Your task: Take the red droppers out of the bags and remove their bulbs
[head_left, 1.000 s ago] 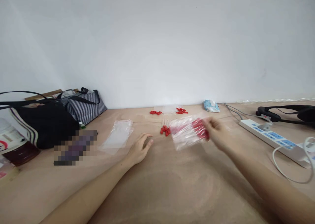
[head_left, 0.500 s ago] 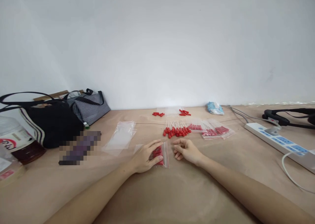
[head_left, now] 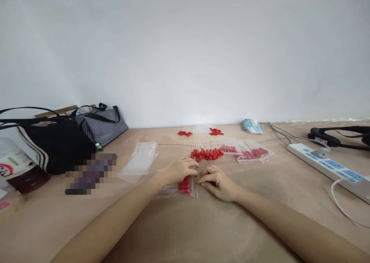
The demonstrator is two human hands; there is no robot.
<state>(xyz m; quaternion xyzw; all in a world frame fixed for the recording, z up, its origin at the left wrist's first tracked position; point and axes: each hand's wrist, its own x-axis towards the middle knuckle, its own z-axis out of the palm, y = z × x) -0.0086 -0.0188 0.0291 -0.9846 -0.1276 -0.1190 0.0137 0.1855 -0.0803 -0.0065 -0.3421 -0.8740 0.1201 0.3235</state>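
The clear zip bag [head_left: 193, 186], packed with red-capped sticks [head_left: 184, 186], lies flat on the tan tabletop [head_left: 202, 232].

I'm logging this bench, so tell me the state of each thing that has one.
small zip bag: flat on the table, red-tipped sticks inside, under the left hand
left hand: palm down on the bag
right hand: fingers curled, tips at the bag's right edge
loose red-tipped sticks: unbagged, in a row
filled bags: flat, overlapping
empty zip bags: flat, nothing inside
power strip: a plug in it

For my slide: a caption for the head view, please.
Left hand and right hand hold clear plastic bag of red-capped sticks.
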